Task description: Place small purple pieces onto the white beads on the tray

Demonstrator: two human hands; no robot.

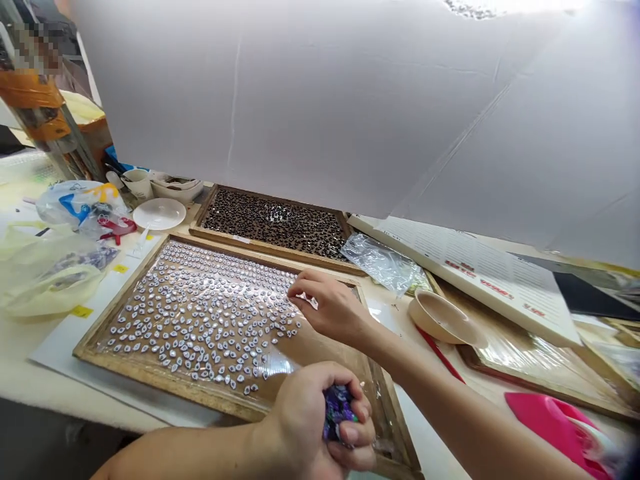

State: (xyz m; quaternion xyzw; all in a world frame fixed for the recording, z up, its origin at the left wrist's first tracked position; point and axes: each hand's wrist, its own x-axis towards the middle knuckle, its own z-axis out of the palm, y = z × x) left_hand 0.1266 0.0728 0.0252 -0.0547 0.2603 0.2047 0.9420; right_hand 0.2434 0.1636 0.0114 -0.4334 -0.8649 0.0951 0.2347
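My left hand (320,420) is cupped around a clump of small purple and dark pieces (339,412), near the front edge of a wooden-framed tray (150,383). Many small white eye-shaped pieces (200,320) lie on that tray, in close rows at the back and more loosely at the front. Above the tray's right part is my right hand (325,303), thumb and fingers pinched; what sits between the fingertips is too small to make out.
A second framed tray (200,233) of dark pieces stands behind. A white plate (159,214) and plastic bags (55,280) are at left. At right are a beige bowl (445,317), a long white box (480,273) and a pink object (550,427). A grey panel (350,113) rises behind.
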